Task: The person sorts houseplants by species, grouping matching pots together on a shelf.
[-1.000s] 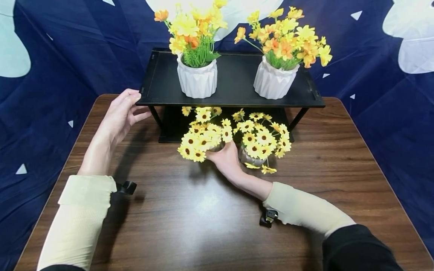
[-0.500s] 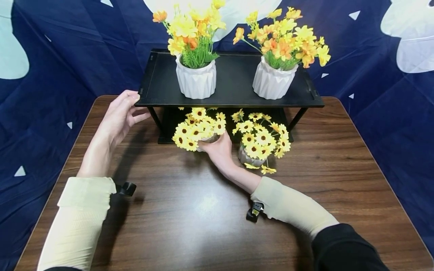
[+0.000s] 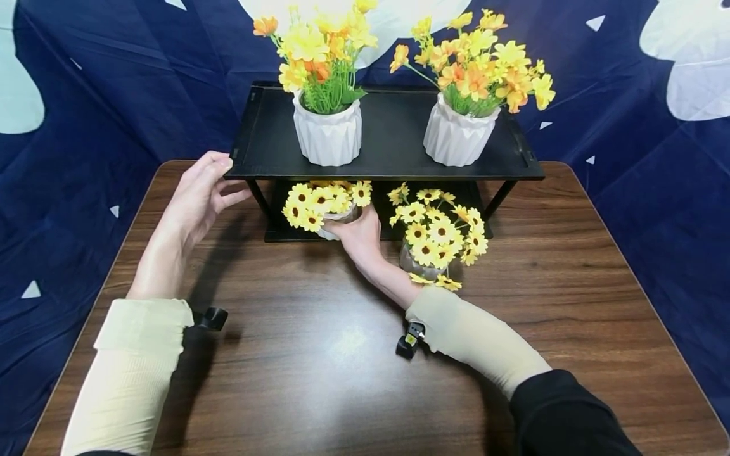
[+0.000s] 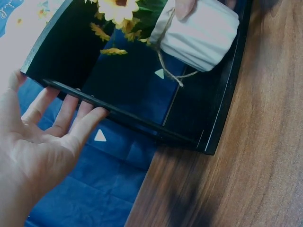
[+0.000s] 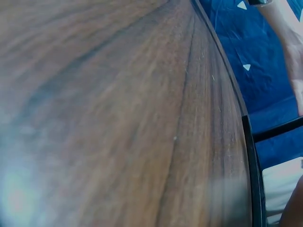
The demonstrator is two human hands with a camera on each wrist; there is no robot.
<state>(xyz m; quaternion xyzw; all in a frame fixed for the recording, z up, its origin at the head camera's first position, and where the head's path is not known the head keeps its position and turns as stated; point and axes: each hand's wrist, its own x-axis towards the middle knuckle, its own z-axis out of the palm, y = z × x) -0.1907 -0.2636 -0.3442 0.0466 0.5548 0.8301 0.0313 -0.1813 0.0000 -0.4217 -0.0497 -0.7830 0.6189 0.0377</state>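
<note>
My right hand (image 3: 364,235) grips a small white flower pot (image 3: 340,215) with yellow, dark-centred daisies (image 3: 321,199), at the front edge of the lower shelf. In the left wrist view, the white pot (image 4: 201,35) has twine tied round its neck. My left hand (image 3: 196,193) holds the left end of the black two-tier shelf (image 3: 393,136). Its fingertips (image 4: 71,100) meet the black post (image 4: 125,118) in the left wrist view. The right wrist view catches the white pot (image 5: 283,187) behind the black shelf rim (image 5: 255,182).
Two white pots (image 3: 329,138) (image 3: 461,136) of yellow and orange flowers stand on the top shelf. Another daisy pot (image 3: 423,259) stands on the wooden table (image 3: 308,367), right of my right hand. A dark blue cloth (image 3: 171,57) hangs behind.
My right hand has carried the daisy pot left and back, from over the table to the lower shelf's front edge. The left hand stays at the shelf's left end.
</note>
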